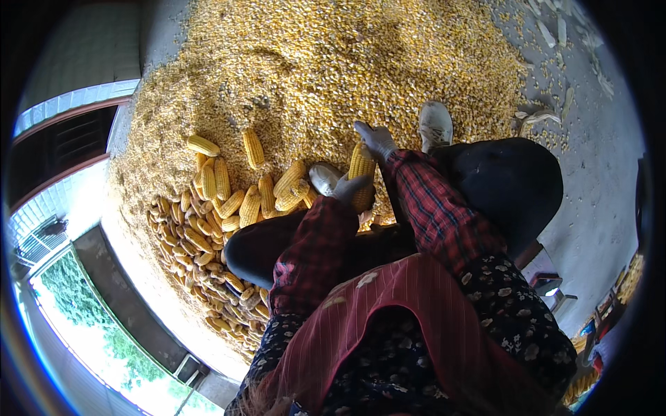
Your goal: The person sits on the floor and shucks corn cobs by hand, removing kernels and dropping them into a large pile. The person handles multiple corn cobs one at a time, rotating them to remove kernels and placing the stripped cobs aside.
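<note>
My left hand [349,188], in a grey glove, is closed around the lower part of a yellow corn cob [361,161] between my knees. At the cob's upper end is my right hand [375,139], also gloved, its thumb side against the cob; the exact grip of its fingers is partly hidden. The cob is covered with kernels where it shows. Beneath and beyond my hands spreads a thick layer of loose corn kernels [333,67]. Several whole cobs [250,205] lie left of my left hand, and one cob [253,148] lies apart on the kernels.
A large heap of cobs [203,249] lies beyond my left knee. My shoes [436,125] rest among the kernels. Husks [541,117] and scattered kernels lie on the concrete floor [598,171] at right. A wall with openings borders the left side. More cobs show at the lower right rim.
</note>
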The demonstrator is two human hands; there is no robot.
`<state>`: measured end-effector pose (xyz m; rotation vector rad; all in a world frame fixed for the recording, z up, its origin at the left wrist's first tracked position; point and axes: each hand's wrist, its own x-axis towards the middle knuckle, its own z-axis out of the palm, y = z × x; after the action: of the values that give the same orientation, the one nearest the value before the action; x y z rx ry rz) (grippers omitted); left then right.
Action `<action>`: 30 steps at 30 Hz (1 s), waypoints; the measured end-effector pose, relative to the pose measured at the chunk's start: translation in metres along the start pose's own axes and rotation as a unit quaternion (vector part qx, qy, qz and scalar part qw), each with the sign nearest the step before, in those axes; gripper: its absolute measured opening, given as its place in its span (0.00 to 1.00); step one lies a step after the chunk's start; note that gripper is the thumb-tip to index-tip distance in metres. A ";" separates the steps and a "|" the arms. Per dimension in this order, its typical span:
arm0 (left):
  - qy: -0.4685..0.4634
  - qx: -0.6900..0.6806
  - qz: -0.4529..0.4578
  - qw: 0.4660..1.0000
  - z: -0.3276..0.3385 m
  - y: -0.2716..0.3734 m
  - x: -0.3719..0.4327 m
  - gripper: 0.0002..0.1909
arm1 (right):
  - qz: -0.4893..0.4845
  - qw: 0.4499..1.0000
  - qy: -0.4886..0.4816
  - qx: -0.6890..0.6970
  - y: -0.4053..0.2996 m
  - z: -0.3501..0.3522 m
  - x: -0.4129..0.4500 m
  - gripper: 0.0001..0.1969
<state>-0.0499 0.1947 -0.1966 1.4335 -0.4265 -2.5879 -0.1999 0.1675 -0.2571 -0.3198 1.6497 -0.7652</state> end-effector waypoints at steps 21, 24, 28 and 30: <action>0.160 0.382 0.138 0.900 0.009 -0.011 0.020 0.32 | -0.026 0.999 -0.036 -0.018 0.004 0.007 0.006 0.27; 0.021 0.003 -0.016 1.000 -0.001 0.004 0.004 0.24 | -0.023 0.998 -0.037 0.055 0.008 0.008 0.013 0.32; 0.021 -0.036 -0.020 0.999 -0.003 -0.001 0.014 0.16 | 0.011 0.999 -0.026 -0.030 0.012 -0.003 0.027 0.30; 0.076 -0.125 -0.024 0.989 -0.009 -0.002 0.014 0.15 | -0.008 0.999 -0.043 0.019 -0.017 0.005 -0.008 0.33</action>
<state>-0.0498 0.1913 -0.2135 1.5510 -0.0450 -2.4381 -0.1968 0.1585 -0.2400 -0.3362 1.5519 -0.7834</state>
